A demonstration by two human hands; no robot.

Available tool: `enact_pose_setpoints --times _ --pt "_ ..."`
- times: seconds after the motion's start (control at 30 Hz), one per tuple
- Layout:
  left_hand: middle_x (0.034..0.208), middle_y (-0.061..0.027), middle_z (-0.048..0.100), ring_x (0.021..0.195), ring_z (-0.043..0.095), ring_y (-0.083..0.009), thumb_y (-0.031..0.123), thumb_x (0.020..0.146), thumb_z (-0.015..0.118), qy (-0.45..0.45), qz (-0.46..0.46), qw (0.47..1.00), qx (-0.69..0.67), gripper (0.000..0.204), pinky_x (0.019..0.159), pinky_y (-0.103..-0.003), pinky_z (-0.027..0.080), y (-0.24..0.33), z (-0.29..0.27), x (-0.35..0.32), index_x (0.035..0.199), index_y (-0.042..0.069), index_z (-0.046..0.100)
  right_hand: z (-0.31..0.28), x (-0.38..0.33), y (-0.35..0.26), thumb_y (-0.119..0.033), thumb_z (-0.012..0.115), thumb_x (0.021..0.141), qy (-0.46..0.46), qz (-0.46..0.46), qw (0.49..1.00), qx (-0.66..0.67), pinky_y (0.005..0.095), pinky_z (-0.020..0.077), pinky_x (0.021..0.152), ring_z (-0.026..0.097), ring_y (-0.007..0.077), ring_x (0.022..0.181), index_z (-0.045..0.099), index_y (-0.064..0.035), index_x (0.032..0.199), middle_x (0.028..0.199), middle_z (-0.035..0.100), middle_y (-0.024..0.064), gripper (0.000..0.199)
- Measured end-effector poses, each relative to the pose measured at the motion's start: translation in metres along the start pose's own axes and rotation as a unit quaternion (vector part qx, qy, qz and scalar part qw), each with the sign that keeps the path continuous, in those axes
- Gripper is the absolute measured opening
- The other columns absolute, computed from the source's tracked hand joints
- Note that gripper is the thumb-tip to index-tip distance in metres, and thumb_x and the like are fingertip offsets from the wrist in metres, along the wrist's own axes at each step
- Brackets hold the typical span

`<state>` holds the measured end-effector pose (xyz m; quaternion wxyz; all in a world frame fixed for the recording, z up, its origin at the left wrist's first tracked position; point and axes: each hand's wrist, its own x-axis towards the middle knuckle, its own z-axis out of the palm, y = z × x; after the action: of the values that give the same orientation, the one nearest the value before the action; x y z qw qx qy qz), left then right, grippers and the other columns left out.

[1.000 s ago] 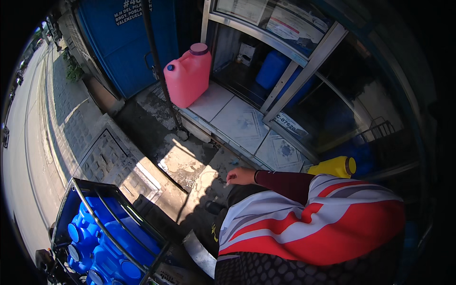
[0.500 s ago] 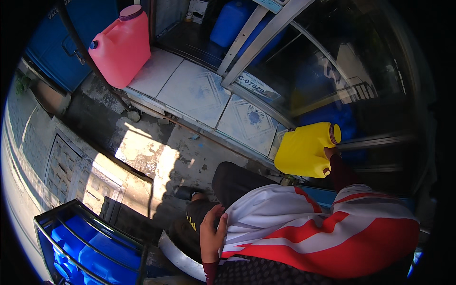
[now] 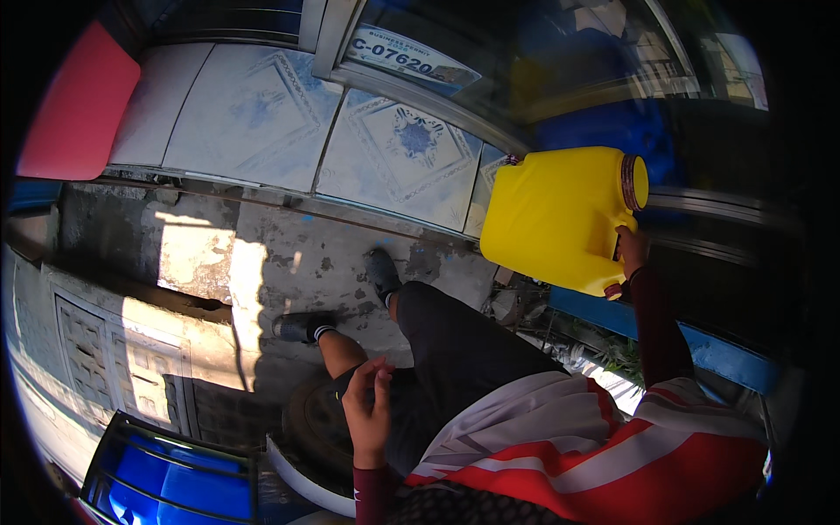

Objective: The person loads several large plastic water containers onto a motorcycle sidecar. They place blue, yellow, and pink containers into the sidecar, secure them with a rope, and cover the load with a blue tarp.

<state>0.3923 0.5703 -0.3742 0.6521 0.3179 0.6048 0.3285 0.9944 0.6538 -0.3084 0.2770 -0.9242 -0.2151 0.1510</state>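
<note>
My right hand is wrapped round the handle of a yellow plastic jerrycan. The can is tilted, its wide capped mouth pointing right and a smaller brown cap low by my wrist. It is at the right end of a white-and-blue tiled ledge; whether it touches the tiles I cannot tell. My left hand hangs in front of my lap with fingers loosely bent and apart, nothing in it. Part of a pink jerrycan stands on the ledge's left end.
A metal-framed glass door rises behind the ledge, blue containers showing through it. Both my feet are on worn concrete. At lower left, blue containers sit inside a black metal rack. A blue edge runs below the yellow can.
My view has shifted closer to the ledge, so the pink can is now cut off at left. Both my shoes now show. The right hand keeps hold of the yellow can.
</note>
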Motion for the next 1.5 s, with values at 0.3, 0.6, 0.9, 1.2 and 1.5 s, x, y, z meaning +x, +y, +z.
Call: enact_pose_setpoints --times 0.3,0.6,0.9,1.2,1.5 --pt "0.096 -0.0125 0.075 0.092 0.074 -0.0210 0.012 0.102 0.059 0.040 0.012 0.998 0.056 0.019 0.084 -0.032 0.055 -0.035 0.010 0.052 0.113 -0.001 0.068 0.005 -0.069 -0.037 -0.019 0.073 0.091 -0.128 -0.279 0.931 -0.198 0.0382 0.0541 0.075 0.071 0.0264 0.080 0.070 0.0027 0.108 0.089 0.073 0.0155 0.028" --pt "0.103 -0.0120 0.075 0.093 0.072 -0.0176 0.013 0.102 0.057 -0.056 0.042 0.996 0.062 0.025 0.085 -0.031 0.056 -0.015 0.025 0.156 0.120 -0.001 0.066 0.063 -0.053 -0.140 -0.012 0.079 0.084 -0.266 -0.434 0.824 -0.249 0.0379 0.0546 0.077 0.073 0.0335 0.085 0.069 0.0037 0.102 0.089 0.073 0.0206 0.026" --pt "0.119 -0.0138 0.065 0.103 0.060 -0.0191 0.045 0.107 0.046 0.019 0.008 0.995 -0.101 0.054 0.094 -0.034 0.048 -0.006 0.004 0.308 0.139 0.002 0.055 0.191 -0.115 -0.307 -0.006 0.077 0.080 -0.384 -0.526 0.710 -0.269 0.0368 0.0566 0.078 0.074 0.0331 0.088 0.069 0.0044 0.101 0.093 0.074 0.0204 0.024" --pt "0.113 -0.0322 0.067 0.109 0.064 -0.0425 0.066 0.097 0.044 0.097 -0.059 0.983 -0.142 0.088 0.104 -0.040 0.042 0.057 -0.099 0.392 0.122 -0.018 0.058 0.293 -0.207 -0.444 -0.072 0.069 0.083 -0.748 -0.114 0.616 -0.216 0.0239 0.0566 0.064 0.074 0.0162 0.072 0.064 -0.0017 0.111 0.086 0.074 0.0093 0.076" --pt "0.120 -0.0430 0.061 0.123 0.059 -0.0491 0.081 0.092 0.032 0.030 -0.187 0.981 -0.047 0.110 0.107 -0.049 0.043 0.090 -0.134 0.417 0.124 -0.021 0.059 0.303 -0.230 -0.461 -0.061 0.073 0.087 -0.743 0.032 0.588 -0.318 0.0240 0.0450 0.046 0.050 0.0088 0.046 0.061 -0.0122 0.089 0.056 0.050 -0.0017 0.050"
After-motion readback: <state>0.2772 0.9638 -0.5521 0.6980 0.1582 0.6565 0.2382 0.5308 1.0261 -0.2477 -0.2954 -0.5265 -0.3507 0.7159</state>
